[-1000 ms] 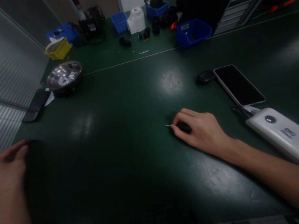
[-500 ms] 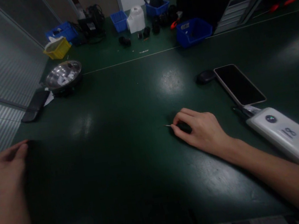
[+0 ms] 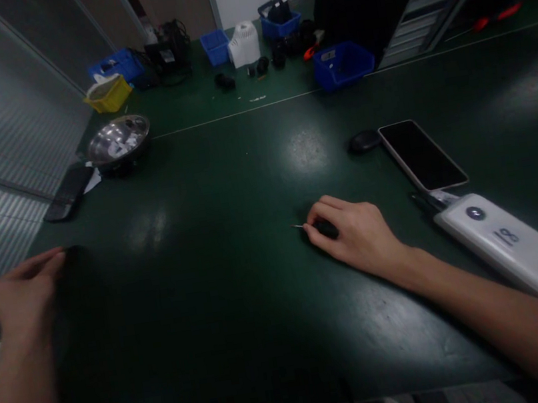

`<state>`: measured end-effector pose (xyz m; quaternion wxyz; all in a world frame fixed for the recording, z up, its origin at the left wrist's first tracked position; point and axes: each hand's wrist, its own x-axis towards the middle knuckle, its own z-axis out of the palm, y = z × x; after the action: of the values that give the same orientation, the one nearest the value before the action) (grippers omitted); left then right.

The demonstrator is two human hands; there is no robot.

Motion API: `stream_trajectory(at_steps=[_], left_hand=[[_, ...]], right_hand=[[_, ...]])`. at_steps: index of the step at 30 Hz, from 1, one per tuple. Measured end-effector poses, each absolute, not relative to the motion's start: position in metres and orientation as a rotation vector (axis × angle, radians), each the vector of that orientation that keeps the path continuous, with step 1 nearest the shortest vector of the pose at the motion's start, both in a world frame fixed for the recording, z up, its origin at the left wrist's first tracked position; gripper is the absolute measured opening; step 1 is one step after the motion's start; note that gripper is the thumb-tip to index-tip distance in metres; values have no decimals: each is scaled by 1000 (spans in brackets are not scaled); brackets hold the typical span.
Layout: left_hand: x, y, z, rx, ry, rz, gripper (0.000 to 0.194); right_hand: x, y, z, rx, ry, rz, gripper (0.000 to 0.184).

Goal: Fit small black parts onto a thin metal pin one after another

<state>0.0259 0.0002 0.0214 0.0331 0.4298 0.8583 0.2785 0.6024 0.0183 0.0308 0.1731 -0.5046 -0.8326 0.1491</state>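
My right hand [image 3: 352, 233] rests on the green table, thumb and index finger pinched on a thin, shiny metal pin-like piece [image 3: 297, 226]. The piece points left from the fingertips, its tip close to the tabletop. Its other end is hidden in the hand, and its exact kind is unclear. At the table's left side, my left hand [image 3: 26, 288] is closed in a pinch, its fingertips low over the surface. A small dark shape [image 3: 73, 251] lies at those fingertips, too dim to name; it may be a shadow.
Right of my right hand are a white power bank [image 3: 519, 251] marked 18, a phone [image 3: 422, 155] and a black computer mouse [image 3: 364, 141]. A metal bowl [image 3: 142, 129] with white scraps and a black case [image 3: 68, 193] lie far left. Blue bins [image 3: 343, 69] stand at the back.
The view has shifted slightly. My left hand has moved a little to the right, still pinched. My right hand keeps the same pinch on the thin metal piece.
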Motion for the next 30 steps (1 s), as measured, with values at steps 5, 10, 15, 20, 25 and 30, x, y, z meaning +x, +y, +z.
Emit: stream_trajectory(at_steps=[5,10,15,20,25,30], left_hand=[[136,16,54,1383,2382,778,43],[274,15,65,1952,1588,763,25],[357,14,37,2087,999,725,21],[365,17,20,1980,1068,776,17],[361,14,27,1953,1089,763,19],[359,11,25,2169,1051,702,26]], right_hand=[[602,18,31,-1438,-2359,418,22],[602,18,31,-1434,-2364,422,22],[603,17,32,-1436,-2344,422,21],[602,17,30,-1432,-2298,444,21],[602,18,28,-1389,-2251,485,20],[604,17,31,-1305,-2228,567,17]])
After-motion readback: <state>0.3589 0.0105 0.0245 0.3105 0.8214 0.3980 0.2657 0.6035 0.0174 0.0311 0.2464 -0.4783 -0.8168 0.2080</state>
